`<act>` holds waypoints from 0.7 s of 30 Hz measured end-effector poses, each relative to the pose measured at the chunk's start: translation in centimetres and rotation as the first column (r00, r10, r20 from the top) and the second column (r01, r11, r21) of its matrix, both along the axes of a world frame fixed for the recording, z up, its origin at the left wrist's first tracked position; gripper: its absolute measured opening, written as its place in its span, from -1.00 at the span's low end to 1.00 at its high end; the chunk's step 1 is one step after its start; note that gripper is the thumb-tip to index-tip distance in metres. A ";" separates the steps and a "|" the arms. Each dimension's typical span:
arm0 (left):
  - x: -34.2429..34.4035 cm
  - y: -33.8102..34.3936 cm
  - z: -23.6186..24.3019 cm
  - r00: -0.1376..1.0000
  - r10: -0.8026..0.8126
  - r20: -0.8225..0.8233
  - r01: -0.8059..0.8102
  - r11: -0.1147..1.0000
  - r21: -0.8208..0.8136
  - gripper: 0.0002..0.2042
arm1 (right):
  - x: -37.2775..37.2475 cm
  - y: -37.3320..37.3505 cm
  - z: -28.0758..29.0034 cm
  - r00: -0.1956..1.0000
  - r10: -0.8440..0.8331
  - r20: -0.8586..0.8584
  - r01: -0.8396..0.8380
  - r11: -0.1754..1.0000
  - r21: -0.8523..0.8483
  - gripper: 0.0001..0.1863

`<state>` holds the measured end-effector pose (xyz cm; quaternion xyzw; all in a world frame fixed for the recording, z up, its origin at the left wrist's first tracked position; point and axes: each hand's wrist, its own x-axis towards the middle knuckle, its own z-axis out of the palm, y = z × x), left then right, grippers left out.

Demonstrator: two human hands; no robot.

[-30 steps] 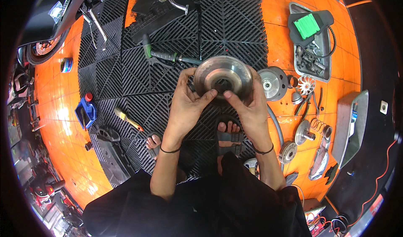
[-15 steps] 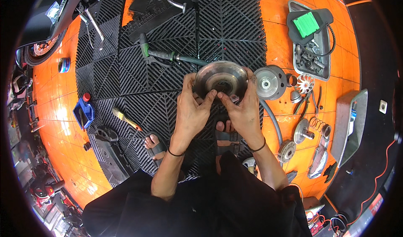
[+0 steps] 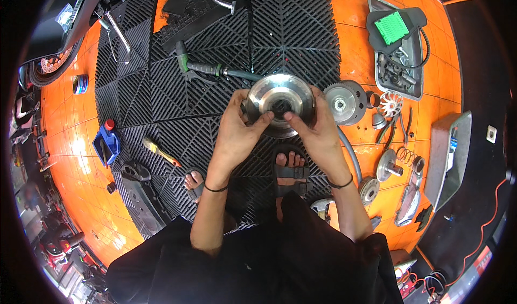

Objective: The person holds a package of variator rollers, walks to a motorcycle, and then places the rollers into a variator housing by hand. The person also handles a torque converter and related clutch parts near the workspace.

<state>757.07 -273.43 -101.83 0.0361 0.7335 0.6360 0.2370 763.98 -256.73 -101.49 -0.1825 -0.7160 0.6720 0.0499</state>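
Between my two hands is a round, shiny metal pulley (image 3: 281, 87) with a dark hole in its centre. My left hand (image 3: 240, 125) wraps the pulley's left edge, its thumb resting beside the central hole. On the opposite edge, my right hand (image 3: 316, 122) grips in the same way, thumb also near the hole. Most of the fingers are hidden behind the rim. Just right of my right hand lies a toothed metal disc (image 3: 340, 104) on the orange floor. Beyond the pulley, a green-and-black air gun (image 3: 202, 68) with a hose rests on the black mat.
Loose parts lie at right: a white fan wheel (image 3: 391, 103), a coil spring (image 3: 409, 156) and a shafted disc (image 3: 386, 166). Farther off sits a metal tray (image 3: 418, 88) with a green filter (image 3: 391, 30). At left are a brush (image 3: 160, 150) and a blue bottle (image 3: 106, 146).
The pulley has tilted so its face catches more light. My thumbs have spread apart from each other at the centre hole, and both hands have shifted slightly.
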 end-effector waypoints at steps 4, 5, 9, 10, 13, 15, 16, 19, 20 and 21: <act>-0.5 -0.2 1.7 0.999 -0.033 -0.009 0.032 0.996 -0.080 -0.69 | 0.3 -0.1 1.8 0.996 -0.043 0.078 0.030 0.987 0.157 -0.47; -0.5 0.1 2.4 1.000 -0.022 -0.006 0.021 0.997 -0.072 -0.70 | 0.3 0.1 1.5 0.994 -0.049 0.095 0.040 0.995 0.094 -0.47; -0.4 0.0 3.0 0.998 -0.052 -0.026 0.048 0.992 -0.120 -0.70 | 0.2 0.0 2.1 0.994 -0.023 0.102 0.020 0.999 0.029 -0.44; -0.3 -0.2 2.9 0.998 -0.048 -0.027 0.045 0.992 -0.117 -0.70 | 0.3 -0.2 1.7 0.996 -0.027 0.089 0.022 0.998 0.062 -0.43; -0.2 -0.2 3.0 0.998 -0.058 -0.024 0.054 0.988 -0.147 -0.71 | 1.0 -0.5 0.6 0.997 -0.039 0.061 0.031 0.990 0.138 -0.42; -0.1 0.1 3.7 0.997 -0.078 -0.012 0.073 0.969 -0.235 -0.73 | 0.9 -0.7 0.6 0.997 -0.035 0.063 0.026 0.990 0.140 -0.41; 0.1 0.1 3.6 0.996 -0.069 -0.049 0.055 0.970 -0.236 -0.72 | 0.9 -0.9 0.7 0.998 -0.037 0.060 0.025 0.981 0.191 -0.41; 0.8 0.2 2.6 0.989 -0.043 -0.140 0.011 0.974 -0.225 -0.69 | 1.4 -1.5 1.0 0.998 -0.054 0.038 0.040 0.950 0.309 -0.40; 1.0 0.2 2.5 0.987 -0.033 -0.158 -0.003 0.976 -0.219 -0.69 | 1.4 -1.7 1.4 0.998 -0.062 0.019 0.052 0.945 0.321 -0.41; 1.0 0.3 2.5 0.984 -0.022 -0.176 -0.016 0.977 -0.213 -0.69 | 1.4 -1.8 1.6 0.998 -0.069 -0.001 0.065 0.940 0.334 -0.41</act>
